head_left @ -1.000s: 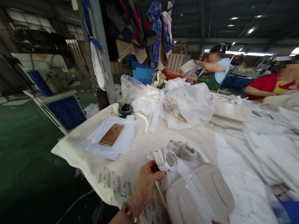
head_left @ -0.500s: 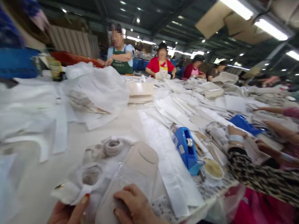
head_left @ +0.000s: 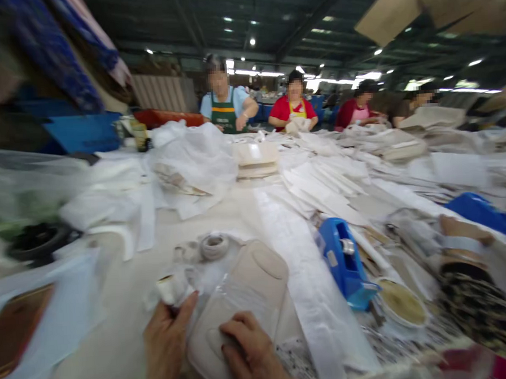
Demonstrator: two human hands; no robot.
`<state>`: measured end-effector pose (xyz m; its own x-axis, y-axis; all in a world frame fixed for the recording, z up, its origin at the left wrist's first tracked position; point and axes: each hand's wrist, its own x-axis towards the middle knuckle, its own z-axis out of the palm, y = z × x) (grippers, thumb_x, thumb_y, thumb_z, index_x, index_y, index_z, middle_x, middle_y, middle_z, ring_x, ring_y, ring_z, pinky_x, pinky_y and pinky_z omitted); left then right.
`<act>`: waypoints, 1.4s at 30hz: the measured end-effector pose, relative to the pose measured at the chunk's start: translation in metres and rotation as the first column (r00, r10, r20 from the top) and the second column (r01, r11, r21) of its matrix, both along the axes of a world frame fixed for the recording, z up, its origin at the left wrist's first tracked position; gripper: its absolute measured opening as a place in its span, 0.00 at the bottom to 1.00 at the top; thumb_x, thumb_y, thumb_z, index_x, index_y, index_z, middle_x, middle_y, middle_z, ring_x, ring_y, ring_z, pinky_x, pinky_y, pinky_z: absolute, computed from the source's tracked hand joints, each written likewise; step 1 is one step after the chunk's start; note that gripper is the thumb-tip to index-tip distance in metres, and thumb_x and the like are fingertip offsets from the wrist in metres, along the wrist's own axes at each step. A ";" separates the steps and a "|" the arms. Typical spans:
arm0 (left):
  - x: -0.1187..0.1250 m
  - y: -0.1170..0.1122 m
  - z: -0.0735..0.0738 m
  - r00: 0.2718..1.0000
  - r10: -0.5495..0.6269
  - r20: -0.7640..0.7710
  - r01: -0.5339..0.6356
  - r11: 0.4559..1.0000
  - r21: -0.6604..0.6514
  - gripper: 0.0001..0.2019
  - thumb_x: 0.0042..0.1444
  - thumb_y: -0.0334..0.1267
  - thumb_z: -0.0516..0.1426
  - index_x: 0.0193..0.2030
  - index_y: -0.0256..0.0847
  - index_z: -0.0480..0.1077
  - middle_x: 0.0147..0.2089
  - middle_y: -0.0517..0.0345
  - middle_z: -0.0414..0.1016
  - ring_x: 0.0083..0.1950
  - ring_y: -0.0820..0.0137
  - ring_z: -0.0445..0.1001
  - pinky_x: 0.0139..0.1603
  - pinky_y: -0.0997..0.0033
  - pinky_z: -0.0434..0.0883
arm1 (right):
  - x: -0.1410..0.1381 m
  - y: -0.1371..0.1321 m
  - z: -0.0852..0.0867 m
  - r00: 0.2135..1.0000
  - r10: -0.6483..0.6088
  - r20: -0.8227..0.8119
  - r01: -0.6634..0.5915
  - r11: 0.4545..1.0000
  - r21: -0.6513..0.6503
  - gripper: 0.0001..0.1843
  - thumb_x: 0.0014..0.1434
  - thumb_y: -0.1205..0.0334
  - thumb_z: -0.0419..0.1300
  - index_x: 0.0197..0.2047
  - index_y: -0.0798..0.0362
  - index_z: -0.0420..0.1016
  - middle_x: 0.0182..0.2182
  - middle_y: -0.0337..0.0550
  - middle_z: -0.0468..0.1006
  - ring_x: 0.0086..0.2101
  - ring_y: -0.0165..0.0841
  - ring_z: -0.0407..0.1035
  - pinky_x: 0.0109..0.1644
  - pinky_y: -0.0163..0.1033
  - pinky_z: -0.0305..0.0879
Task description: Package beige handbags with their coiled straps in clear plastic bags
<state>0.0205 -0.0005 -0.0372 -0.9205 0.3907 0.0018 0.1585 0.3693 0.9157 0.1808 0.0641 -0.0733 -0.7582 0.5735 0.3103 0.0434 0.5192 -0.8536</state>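
Observation:
My left hand [head_left: 165,344] pinches a small white tape roll [head_left: 170,288] between thumb and fingers, just above the table. My right hand [head_left: 249,356] lies on a beige moulded pad [head_left: 245,294] wrapped in a clear plastic bag, with the fingers curled over its near end. A second tape roll [head_left: 214,246] rests on the cream table cover [head_left: 128,326] just beyond the pad. The picture is smeared by motion.
A blue tape dispenser [head_left: 345,261] stands right of the pad, with a round tub [head_left: 401,306] beside it. A copper-coloured phone [head_left: 14,329] lies at far left. White bags and strips [head_left: 192,159] are heaped beyond. Several other people work along the far side of the table.
The view has swung back leftward, bringing the phone into sight. My left hand has closed on the tape roll and lifted it. My right hand stays on the pad.

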 end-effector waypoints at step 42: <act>0.009 0.006 -0.013 0.975 -0.221 -0.017 0.214 0.918 0.333 0.13 0.44 0.33 0.55 0.40 0.39 0.67 0.40 0.51 0.70 0.42 0.62 0.68 0.45 0.62 0.65 | -0.084 0.047 0.047 0.990 0.139 -0.035 -0.133 0.983 0.122 0.05 0.55 0.62 0.58 0.29 0.52 0.67 0.22 0.35 0.69 0.23 0.27 0.65 0.27 0.30 0.64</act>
<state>0.0291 0.0060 -0.0498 -0.8141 0.5616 0.1480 0.1807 0.0028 0.9835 0.0972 0.1115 -0.0266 -0.8108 0.4228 0.4048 -0.0705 0.6160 -0.7846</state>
